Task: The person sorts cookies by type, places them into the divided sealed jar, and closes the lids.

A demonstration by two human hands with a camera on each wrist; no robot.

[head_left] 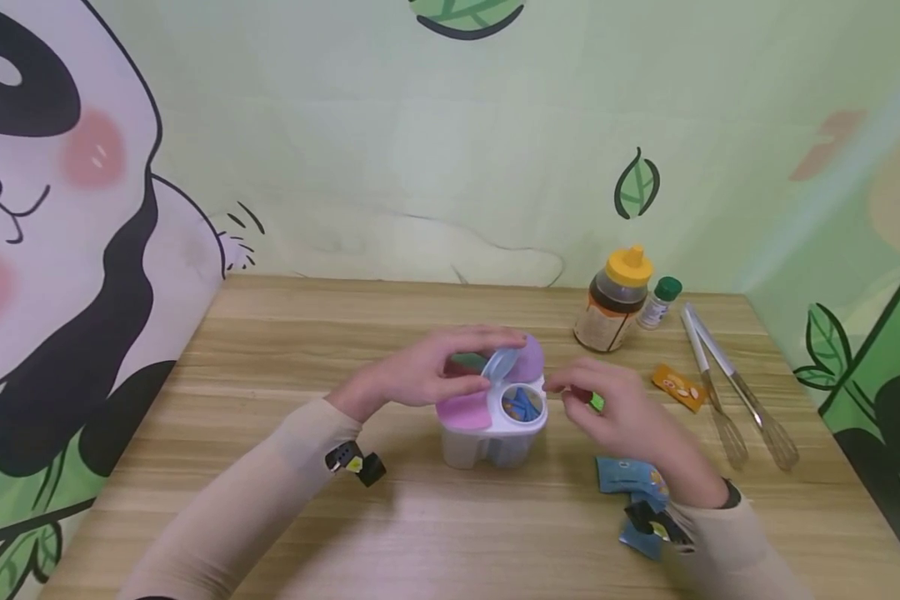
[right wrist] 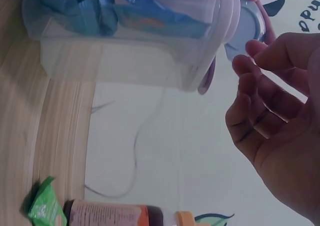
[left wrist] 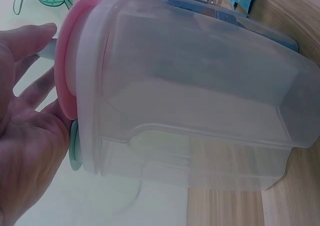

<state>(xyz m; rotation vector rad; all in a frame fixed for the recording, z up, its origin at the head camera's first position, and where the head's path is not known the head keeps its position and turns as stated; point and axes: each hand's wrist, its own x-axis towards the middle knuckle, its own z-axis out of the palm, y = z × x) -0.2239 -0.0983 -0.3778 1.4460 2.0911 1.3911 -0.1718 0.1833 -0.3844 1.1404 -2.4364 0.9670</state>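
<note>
A clear container [head_left: 459,450] with a white top stands upright on the table, with pink [head_left: 465,412] and purple lids [head_left: 527,363] lying over its compartments. My left hand [head_left: 427,364] holds the raised blue lid [head_left: 501,364] between thumb and fingers. Under that lid the round opening shows blue packets [head_left: 522,406], also visible through the wall in the right wrist view. My right hand [head_left: 621,410] hovers just right of the opening, fingers loosely bent, nothing visible in them. A green lid [left wrist: 75,145] shows on the container's far side in the left wrist view.
Blue packets [head_left: 630,475] lie beside my right wrist. A green packet [right wrist: 47,206] and an orange packet [head_left: 678,387] lie farther right. Behind stand a yellow-capped bottle [head_left: 611,308] and a small green-capped bottle [head_left: 658,304]. Two whisks [head_left: 742,386] lie at the right.
</note>
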